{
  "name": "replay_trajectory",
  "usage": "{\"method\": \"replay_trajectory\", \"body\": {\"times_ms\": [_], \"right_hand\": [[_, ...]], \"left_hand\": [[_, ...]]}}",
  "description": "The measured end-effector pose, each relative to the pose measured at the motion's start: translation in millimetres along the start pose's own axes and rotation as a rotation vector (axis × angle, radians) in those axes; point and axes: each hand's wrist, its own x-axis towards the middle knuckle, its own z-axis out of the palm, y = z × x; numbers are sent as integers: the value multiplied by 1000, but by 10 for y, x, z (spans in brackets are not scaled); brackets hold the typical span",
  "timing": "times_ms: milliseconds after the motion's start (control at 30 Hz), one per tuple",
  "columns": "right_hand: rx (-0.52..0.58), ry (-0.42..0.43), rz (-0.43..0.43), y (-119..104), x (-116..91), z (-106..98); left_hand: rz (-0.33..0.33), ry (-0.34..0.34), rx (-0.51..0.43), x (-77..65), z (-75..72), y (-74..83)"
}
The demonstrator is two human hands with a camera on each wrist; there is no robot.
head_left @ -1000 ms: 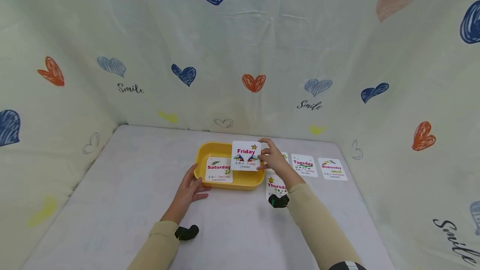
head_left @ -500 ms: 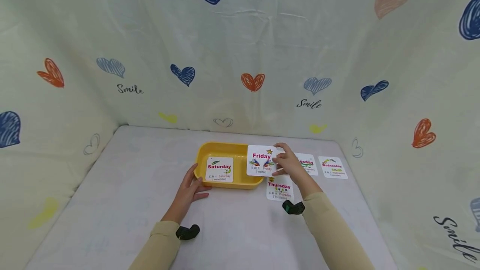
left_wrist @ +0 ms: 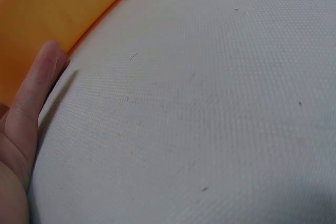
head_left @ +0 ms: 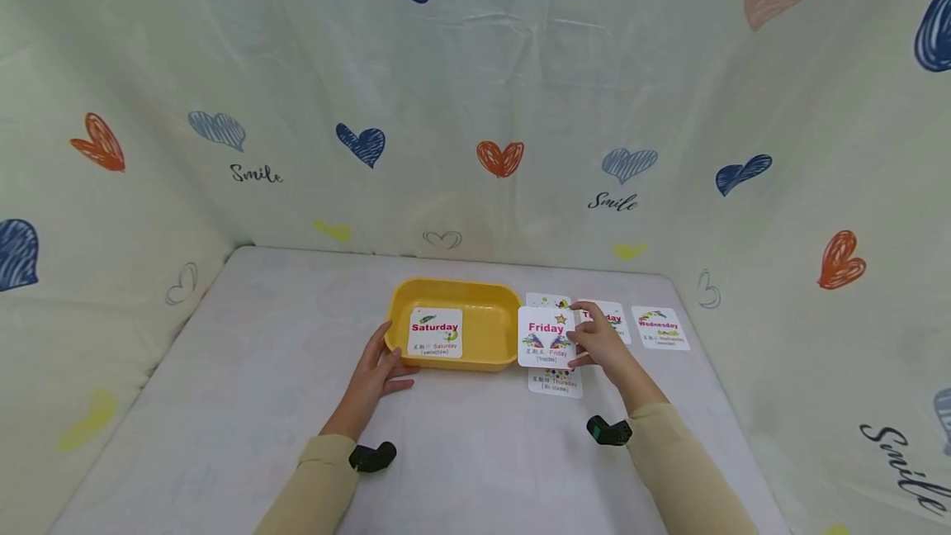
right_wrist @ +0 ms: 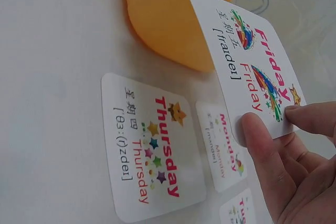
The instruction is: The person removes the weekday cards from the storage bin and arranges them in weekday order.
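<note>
A white square card printed "Friday" [head_left: 546, 338] is pinched at its right edge by my right hand [head_left: 603, 347]. In the right wrist view the Friday card [right_wrist: 247, 61] is raised and tilted over the table, with fingers in front of and behind it. Below it lies the Thursday card [right_wrist: 152, 150], partly covered in the head view. My left hand [head_left: 371, 370] holds the near left corner of a yellow tray [head_left: 490, 366], thumb along the front and fingers at the side. A Saturday card [head_left: 435, 333] lies in the tray's left half.
Right of the tray, the Monday card [right_wrist: 223, 145], the Tuesday card [head_left: 618, 323] and the Wednesday card [head_left: 660, 329] lie in a row on the white table [head_left: 461, 452]. A curtain with printed hearts [head_left: 501, 158] rises behind the table.
My right hand has carried the Friday card rightward from over the tray to above the Thursday card. The left hand and tray have stayed put.
</note>
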Motion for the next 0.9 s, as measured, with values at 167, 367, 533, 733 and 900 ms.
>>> {"method": "replay_trajectory", "body": {"times_ms": [167,367,533,733,900], "right_hand": [[0,25,18,128,-33,-86],[-3,62,41,261,-89,-176],[-6,77,41,385,-134,-273],[-79,117,45,558,-168,-392],[-140,140,86,669,-173,-450]], "left_hand": [[5,-8,-2,6,-4,-10],[7,-3,-2,16,-2,-16],[9,-1,-2,29,-3,-15],[7,2,7,18,7,-8],[7,0,5,21,5,-12]]}}
